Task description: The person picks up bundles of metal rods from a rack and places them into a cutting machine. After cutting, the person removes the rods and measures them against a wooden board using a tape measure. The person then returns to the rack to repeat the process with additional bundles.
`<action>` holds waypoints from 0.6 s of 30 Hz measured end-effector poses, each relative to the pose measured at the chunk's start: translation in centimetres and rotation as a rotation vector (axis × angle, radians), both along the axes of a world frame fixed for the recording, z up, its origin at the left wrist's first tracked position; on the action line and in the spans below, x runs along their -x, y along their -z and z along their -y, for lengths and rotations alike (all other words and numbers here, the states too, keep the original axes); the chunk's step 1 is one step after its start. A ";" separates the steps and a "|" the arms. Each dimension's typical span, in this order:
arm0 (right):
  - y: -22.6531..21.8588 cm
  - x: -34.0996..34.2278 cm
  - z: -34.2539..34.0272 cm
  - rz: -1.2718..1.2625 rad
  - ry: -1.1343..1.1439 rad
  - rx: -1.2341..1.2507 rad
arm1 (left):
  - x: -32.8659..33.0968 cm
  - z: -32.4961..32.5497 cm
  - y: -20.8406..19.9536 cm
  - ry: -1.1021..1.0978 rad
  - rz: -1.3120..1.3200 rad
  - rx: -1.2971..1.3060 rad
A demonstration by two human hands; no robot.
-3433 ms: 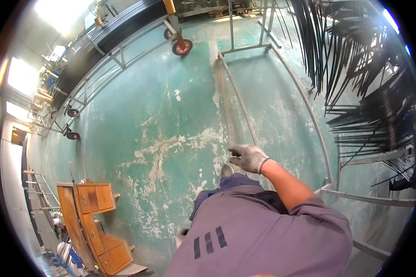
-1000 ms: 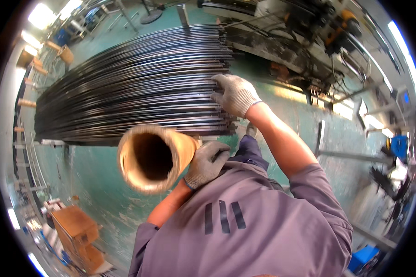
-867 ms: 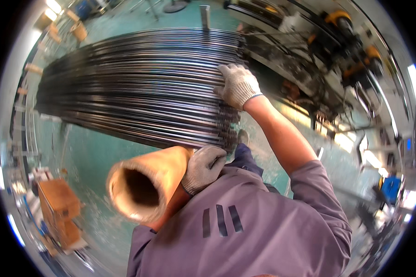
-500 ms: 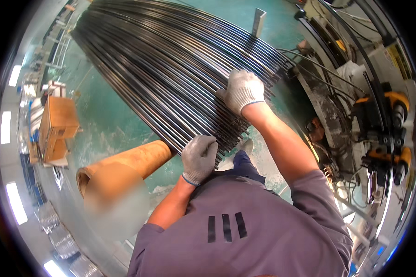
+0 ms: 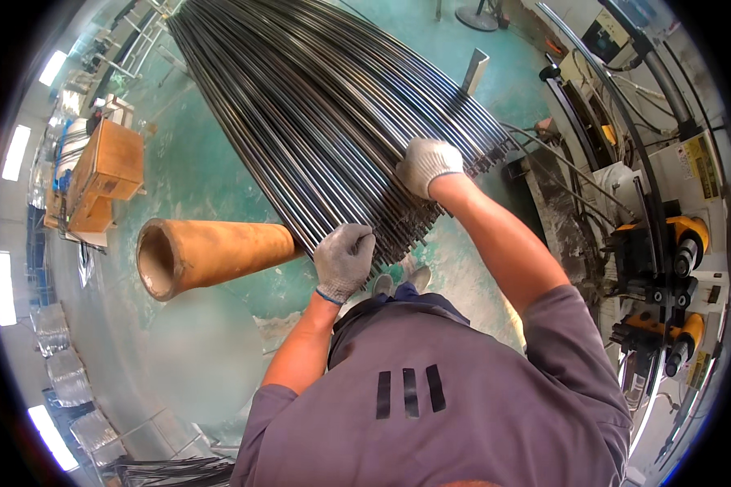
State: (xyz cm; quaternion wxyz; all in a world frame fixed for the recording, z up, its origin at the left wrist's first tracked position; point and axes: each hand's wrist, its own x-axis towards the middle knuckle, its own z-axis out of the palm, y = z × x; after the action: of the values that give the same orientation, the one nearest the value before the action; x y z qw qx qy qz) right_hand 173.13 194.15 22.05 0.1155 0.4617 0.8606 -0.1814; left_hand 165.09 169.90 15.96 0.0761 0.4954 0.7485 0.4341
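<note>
**Uneven rods (image 5: pixel 276 97) could slide**

The dark rods spread from far left to near centre, their near ends ragged. A machine (image 5: pixel 662 276) stands right; a brown tube (image 5: pixel 235 252) lies left, just beside them. The right hand (image 5: pixel 430 166) rests on the rods, fingers bent; the left hand (image 5: pixel 345 258) curls at their near-left edge. Whether either grips any, I cannot tell. Uneven pushing might shift rods and pinch fingers.

Rods (image 5: pixel 300 114) stretch away in front of the person, the left hand (image 5: pixel 345 258) at their near left edge, the right hand (image 5: pixel 429 166) farther right. Left of them juts a tube (image 5: pixel 219 253), with a desk (image 5: pixel 110 166) beyond; machinery (image 5: pixel 668 272) stands right.
</note>
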 end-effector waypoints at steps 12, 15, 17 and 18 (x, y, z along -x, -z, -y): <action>-0.2 -1.9 -2.9 -0.214 0.089 0.254 | 0.5 0.5 0.0 -0.001 0.033 -0.019; -0.8 -3.0 -3.0 -0.394 0.148 0.401 | 0.4 0.8 0.3 -0.002 0.067 -0.051; -1.2 -3.6 -2.5 -0.528 0.245 0.733 | 0.4 1.0 0.4 -0.001 0.083 -0.062; -1.5 -3.7 -2.2 -0.539 0.240 0.757 | 0.5 1.1 0.4 0.004 0.090 -0.062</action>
State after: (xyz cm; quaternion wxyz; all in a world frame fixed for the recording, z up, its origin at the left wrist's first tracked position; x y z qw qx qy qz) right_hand 176.78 196.36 23.60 0.0265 0.4200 0.6739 -0.6072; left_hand 164.59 168.78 15.57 0.0952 0.4791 0.7294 0.4790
